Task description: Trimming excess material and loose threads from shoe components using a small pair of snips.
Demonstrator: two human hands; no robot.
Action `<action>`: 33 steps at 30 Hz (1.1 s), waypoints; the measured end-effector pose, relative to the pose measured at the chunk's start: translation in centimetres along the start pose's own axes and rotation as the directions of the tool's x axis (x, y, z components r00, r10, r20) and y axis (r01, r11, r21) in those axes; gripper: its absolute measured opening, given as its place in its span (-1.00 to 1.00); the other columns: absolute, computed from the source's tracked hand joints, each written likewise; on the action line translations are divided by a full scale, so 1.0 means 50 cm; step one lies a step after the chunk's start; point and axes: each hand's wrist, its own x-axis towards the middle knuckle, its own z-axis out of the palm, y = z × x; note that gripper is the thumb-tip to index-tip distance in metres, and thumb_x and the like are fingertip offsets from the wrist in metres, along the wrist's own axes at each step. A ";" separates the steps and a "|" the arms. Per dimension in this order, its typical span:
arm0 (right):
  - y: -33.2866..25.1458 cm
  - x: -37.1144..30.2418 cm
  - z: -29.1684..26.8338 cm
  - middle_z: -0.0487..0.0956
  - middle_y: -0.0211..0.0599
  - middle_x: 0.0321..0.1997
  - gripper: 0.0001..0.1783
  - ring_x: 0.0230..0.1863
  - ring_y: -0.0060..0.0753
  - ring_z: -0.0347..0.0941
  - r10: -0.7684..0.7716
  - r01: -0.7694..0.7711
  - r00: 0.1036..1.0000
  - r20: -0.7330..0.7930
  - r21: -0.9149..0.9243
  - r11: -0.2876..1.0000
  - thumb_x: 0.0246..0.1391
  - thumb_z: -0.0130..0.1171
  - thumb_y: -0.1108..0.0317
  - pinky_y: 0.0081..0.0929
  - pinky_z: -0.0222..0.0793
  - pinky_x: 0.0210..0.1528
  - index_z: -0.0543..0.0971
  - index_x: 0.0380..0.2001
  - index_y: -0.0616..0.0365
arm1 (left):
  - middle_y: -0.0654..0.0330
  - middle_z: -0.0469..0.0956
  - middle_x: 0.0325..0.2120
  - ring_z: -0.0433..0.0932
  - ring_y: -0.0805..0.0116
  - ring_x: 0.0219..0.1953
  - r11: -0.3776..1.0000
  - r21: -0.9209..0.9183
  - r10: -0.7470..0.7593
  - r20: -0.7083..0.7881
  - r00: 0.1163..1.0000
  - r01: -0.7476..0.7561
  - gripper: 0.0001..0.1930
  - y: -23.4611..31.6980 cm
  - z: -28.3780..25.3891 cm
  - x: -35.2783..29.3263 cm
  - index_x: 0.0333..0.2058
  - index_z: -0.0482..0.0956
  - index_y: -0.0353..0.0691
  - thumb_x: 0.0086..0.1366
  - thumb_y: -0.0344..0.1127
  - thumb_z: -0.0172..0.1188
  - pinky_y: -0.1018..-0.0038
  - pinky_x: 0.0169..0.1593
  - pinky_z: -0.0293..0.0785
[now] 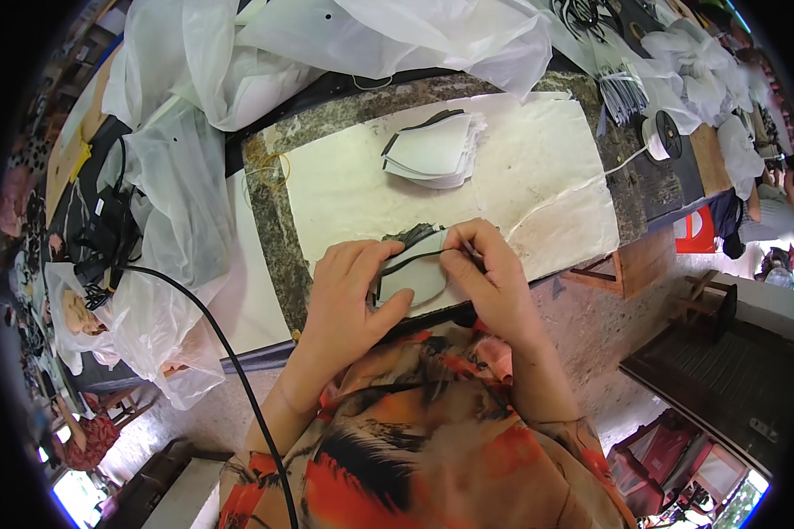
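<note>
Close to the board's near edge, a light grey curved panel [416,284] lies between my two hands, a narrow black strip [417,257] running across its upper part. My left hand [348,286] holds the panel's left side, index finger at the strip's end and thumb over the lower part. At the right end, my right hand [490,269] is closed, thumb and forefinger pinching the strip at the panel's edge. Dark scraps or strips [412,234] sit just behind the panel, partly hidden. Farther back lies a stack of similar pale panels [432,157] with black edging.
White paper [538,167] covers the worn board [273,220]. A thread spool [662,137] stands at the right, its thread trailing over the paper. Plastic bags [181,185] crowd the left and back. A black cable [207,309] crosses at the left. Grey strips [624,95] lie back right.
</note>
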 end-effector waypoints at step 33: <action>-0.064 -0.046 0.001 0.49 -0.35 -0.35 -0.81 -0.30 -0.24 0.52 -0.359 0.502 0.818 0.451 -0.253 0.827 -0.05 0.23 0.40 -0.31 0.51 -0.32 0.52 -0.30 0.09 | 0.29 0.61 -0.29 0.56 0.52 -0.20 0.407 -0.719 -0.303 0.476 0.826 0.563 -0.85 0.057 -0.061 -0.015 -0.17 0.69 -0.35 0.29 -0.49 0.31 0.57 -0.09 0.46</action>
